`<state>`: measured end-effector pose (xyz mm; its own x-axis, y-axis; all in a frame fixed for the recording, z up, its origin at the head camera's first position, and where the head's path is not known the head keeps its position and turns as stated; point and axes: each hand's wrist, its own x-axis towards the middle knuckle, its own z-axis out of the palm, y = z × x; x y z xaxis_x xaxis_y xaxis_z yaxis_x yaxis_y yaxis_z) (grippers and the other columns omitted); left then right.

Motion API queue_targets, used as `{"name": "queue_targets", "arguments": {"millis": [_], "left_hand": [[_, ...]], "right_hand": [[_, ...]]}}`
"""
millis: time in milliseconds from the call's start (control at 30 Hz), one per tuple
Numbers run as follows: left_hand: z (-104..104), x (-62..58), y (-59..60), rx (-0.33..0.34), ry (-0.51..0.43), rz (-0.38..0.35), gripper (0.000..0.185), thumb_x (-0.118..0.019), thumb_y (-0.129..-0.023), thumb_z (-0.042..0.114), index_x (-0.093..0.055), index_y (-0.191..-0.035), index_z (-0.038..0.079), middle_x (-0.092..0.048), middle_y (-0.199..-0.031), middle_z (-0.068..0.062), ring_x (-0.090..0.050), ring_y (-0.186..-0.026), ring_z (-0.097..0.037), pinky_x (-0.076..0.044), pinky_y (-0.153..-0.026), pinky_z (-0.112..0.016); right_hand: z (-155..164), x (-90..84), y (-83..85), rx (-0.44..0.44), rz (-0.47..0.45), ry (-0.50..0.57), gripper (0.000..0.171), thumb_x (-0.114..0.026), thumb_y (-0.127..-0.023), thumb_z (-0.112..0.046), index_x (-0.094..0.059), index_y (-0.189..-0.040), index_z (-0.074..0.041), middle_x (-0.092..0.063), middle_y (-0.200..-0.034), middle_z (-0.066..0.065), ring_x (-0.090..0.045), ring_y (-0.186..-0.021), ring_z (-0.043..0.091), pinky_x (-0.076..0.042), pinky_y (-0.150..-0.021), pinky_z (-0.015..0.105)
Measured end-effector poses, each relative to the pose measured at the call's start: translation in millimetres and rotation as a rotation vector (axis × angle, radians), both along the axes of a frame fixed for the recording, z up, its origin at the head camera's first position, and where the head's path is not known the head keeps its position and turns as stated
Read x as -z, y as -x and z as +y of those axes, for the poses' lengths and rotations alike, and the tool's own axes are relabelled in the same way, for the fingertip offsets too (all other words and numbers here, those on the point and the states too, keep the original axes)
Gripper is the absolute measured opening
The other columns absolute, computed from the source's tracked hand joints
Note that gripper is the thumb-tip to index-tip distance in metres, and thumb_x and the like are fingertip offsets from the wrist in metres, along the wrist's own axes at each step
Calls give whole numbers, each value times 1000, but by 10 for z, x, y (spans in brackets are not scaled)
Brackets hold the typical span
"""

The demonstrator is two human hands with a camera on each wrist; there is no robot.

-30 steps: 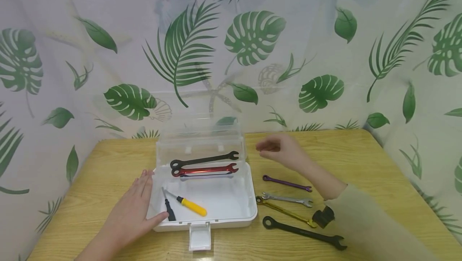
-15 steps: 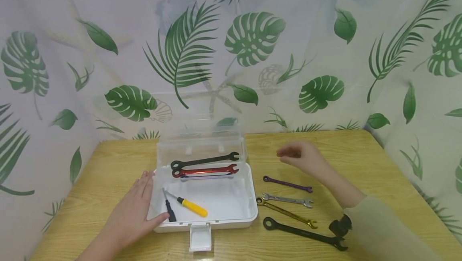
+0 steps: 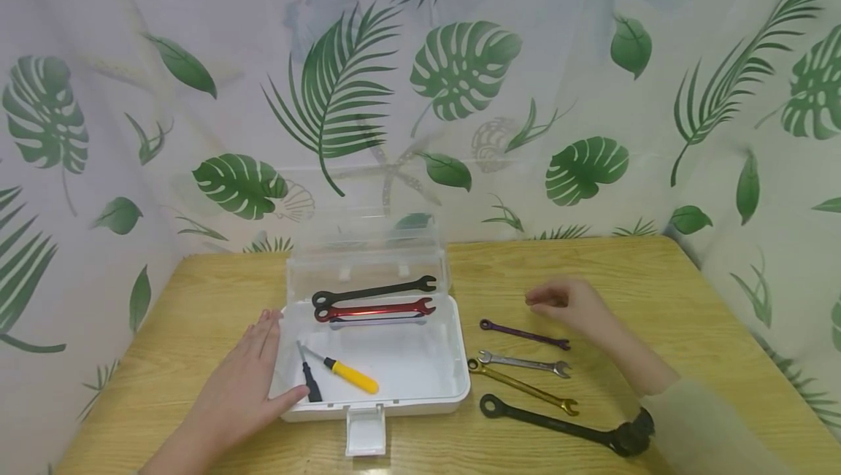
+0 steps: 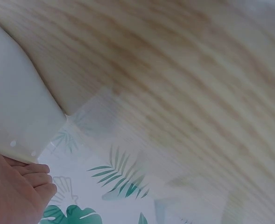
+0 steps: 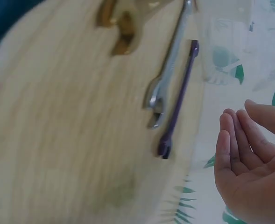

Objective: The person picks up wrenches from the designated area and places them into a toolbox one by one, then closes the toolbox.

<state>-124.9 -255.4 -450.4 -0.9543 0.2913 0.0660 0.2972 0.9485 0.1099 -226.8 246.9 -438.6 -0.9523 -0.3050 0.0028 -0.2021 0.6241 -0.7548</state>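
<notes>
My left hand [image 3: 242,376] rests against the left wall of a white toolbox [image 3: 436,365], its fingers extended and its thumb over the front rim. Inside the box lie a yellow-handled screwdriver [image 3: 355,376] and a black screwdriver [image 3: 312,383]. A black wrench [image 3: 374,290] and a red wrench [image 3: 374,309] lie along the back of the box. My right hand [image 3: 571,307], holding nothing, hovers with loosely bent fingers above and behind a purple wrench [image 3: 524,334] on the table. In the right wrist view its palm and bent fingers [image 5: 256,163] show.
In front of the purple wrench lie a silver wrench [image 3: 524,363], a gold wrench [image 3: 522,386] and a large black wrench [image 3: 545,422]. The clear lid [image 3: 368,271] stands raised behind the box. A leaf-print cloth [image 3: 499,190] hangs behind the wooden table [image 3: 690,329].
My right hand has moved to the right and slightly nearer, away from the box towards the purple wrench. My left hand and the tools have stayed in place.
</notes>
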Motion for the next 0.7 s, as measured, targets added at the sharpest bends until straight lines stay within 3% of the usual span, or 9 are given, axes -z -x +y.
{"name": "queue_targets", "arguments": {"millis": [533, 700], "left_hand": [[-1, 12, 10, 0, 11, 4, 111, -62, -94, 72, -34, -158, -15, -32, -170, -30, -34, -158, -48, -34, -129, -59], [1, 0, 7, -2, 12, 1, 111, -62, -94, 72, -35, -157, -16, -33, -170, -30, -34, -158, -48, -34, -129, -59]], "right_hand": [[73, 293, -87, 4, -56, -51, 21, -75, -97, -7, -77, -114, 5, -79, -108, 19, -75, -91, 21, -59, -72, 20], [46, 356, -104, -3, -52, -70, 17, -78, -93, -5, -77, -109, 2, -77, -97, 10, -68, -85, 15, -56, -68, 21]]}}
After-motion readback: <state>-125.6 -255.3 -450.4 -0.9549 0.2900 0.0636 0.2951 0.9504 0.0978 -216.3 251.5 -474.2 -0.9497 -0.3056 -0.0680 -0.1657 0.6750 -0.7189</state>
